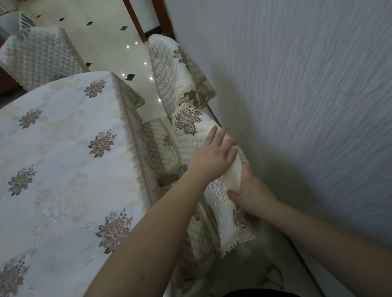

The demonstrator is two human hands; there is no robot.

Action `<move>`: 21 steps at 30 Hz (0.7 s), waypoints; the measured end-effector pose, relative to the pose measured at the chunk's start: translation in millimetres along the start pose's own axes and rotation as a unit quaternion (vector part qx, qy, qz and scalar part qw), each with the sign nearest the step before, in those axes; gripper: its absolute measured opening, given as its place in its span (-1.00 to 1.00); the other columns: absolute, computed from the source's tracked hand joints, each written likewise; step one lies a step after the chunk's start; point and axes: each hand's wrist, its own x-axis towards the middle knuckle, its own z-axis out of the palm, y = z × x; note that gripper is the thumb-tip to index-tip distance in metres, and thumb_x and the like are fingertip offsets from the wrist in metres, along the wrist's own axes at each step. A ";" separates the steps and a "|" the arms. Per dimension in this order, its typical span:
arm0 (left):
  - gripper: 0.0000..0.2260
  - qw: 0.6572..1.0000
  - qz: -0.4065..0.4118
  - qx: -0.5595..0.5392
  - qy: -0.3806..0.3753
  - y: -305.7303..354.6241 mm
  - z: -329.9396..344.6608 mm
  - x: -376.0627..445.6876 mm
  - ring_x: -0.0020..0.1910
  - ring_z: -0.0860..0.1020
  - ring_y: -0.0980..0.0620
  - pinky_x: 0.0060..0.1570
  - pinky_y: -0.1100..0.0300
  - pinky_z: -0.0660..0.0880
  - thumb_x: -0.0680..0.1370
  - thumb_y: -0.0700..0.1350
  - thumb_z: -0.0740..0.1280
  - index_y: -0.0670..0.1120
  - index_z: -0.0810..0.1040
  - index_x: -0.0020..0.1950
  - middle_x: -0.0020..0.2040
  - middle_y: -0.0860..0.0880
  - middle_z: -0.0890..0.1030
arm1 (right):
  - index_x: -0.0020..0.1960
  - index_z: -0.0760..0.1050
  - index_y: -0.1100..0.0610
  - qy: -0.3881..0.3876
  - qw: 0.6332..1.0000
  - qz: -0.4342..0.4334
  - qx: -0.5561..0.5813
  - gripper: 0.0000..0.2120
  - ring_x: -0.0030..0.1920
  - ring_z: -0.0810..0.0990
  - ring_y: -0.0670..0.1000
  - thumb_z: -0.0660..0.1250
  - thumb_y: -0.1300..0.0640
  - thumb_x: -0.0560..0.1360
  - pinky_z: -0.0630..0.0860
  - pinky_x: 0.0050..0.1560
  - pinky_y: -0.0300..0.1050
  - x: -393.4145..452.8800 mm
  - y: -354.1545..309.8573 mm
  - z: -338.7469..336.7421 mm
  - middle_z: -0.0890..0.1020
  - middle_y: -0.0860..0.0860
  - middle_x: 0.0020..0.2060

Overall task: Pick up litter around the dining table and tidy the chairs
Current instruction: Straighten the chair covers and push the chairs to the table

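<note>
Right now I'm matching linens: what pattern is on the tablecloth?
Head view: the tablecloth is cream-white with scattered embroidered brownish-grey flowers.

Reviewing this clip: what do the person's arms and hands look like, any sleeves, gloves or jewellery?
Both forearms are bare as far as the frame shows, no sleeves in view. The left hand and right hand have no gloves, and no rings, watch or bracelet show.

No readable text, labels, brand names, numbers or signs appear anywhere in the view; the fabrics carry only embroidered flower patterns, no lettering.
</note>
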 end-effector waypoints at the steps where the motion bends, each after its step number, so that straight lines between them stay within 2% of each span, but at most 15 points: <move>1: -0.57 1.000 -0.010 0.001 -0.008 0.8 -1.6 -0.5 0.56 -0.09 -0.03 0.37 -0.15 0.28 0.62 0.18 -0.07 0.07 0.37 0.37 0.58 -0.02 0.04 | 0.49 -0.05 0.12 -0.005 1.000 0.003 0.008 -0.23 0.12 0.53 0.19 0.34 0.04 0.47 0.37 -0.09 -0.11 0.8 0.9 -1.1 0.54 0.16 0.19; 6: -0.63 0.999 -0.022 0.004 -0.022 6.5 -9.6 -2.7 0.56 -0.09 -0.01 0.40 -0.10 0.25 0.65 0.14 0.02 0.10 0.34 0.41 0.59 0.01 0.01 | 0.49 -0.05 0.14 -0.011 1.000 -0.008 0.003 -0.23 0.17 0.52 0.18 0.35 0.01 0.48 0.35 -0.07 -0.12 2.5 4.4 -2.1 0.53 0.16 0.22; 12: -0.61 0.998 -0.041 -0.013 -0.052 11.5 -15.4 -3.2 0.55 -0.14 0.01 0.45 -0.08 0.11 0.65 0.14 0.02 0.10 0.31 0.45 0.59 0.01 -0.02 | 0.50 -0.10 0.13 -0.027 0.999 -0.025 -0.018 -0.18 0.18 0.53 0.19 0.33 -0.08 0.48 0.48 0.09 0.03 6.1 8.4 -4.4 0.52 0.17 0.24; 15: -0.62 0.997 -0.046 -0.022 -0.061 14.0 -20.0 -2.5 0.55 -0.13 0.00 0.46 -0.08 0.08 0.65 0.12 0.04 0.09 0.34 0.44 0.59 0.00 0.00 | 0.50 -0.12 0.12 -0.042 0.998 -0.030 -0.027 -0.18 0.19 0.52 0.17 0.32 -0.09 0.48 0.48 0.07 0.00 6.4 9.1 -6.8 0.49 0.15 0.28; 21: -0.63 0.996 -0.053 -0.006 -0.066 19.4 -25.2 -5.0 0.56 -0.10 -0.01 0.41 -0.09 0.17 0.66 0.10 0.03 0.06 0.35 0.43 0.59 -0.01 0.01 | 0.51 -0.15 0.14 -0.061 0.996 -0.023 -0.053 -0.14 0.17 0.54 0.16 0.31 -0.14 0.47 0.45 -0.01 -0.05 6.0 7.2 -11.5 0.50 0.12 0.27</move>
